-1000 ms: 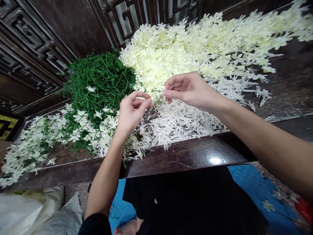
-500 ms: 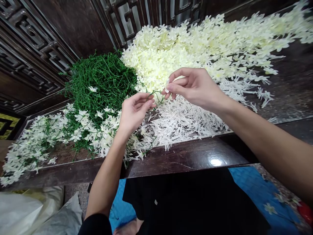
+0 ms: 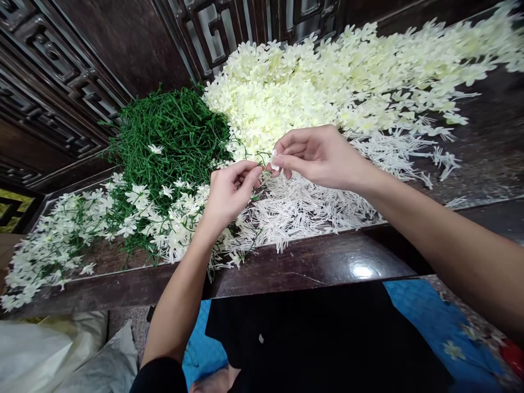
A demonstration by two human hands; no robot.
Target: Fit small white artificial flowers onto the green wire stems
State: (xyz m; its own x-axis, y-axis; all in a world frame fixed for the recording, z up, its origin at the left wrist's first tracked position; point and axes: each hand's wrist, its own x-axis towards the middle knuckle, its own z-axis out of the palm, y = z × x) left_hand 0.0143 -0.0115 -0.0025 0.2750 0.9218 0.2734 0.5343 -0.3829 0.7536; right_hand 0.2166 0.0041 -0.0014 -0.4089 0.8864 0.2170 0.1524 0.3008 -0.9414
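My left hand pinches a thin green plastic stem between thumb and fingertips. Close against its tip, my right hand grips a small white artificial flower between thumb and index finger. Flower and stem meet or nearly meet; whether they are joined I cannot tell. Behind my left hand rises a tangled heap of green stems. Loose pale yellow-white blossoms are piled beyond my right hand, and thin white stamen pieces lie below both hands.
Flowers on stems spread along the left of the dark wooden bench. A carved wooden lattice back stands behind the piles. Pale sacks rest on the floor at lower left, and a blue mat lies below the bench.
My two hands have come closer together, the left shifting right and the right shifting slightly left and down. The flower is now close to the stem's tip.
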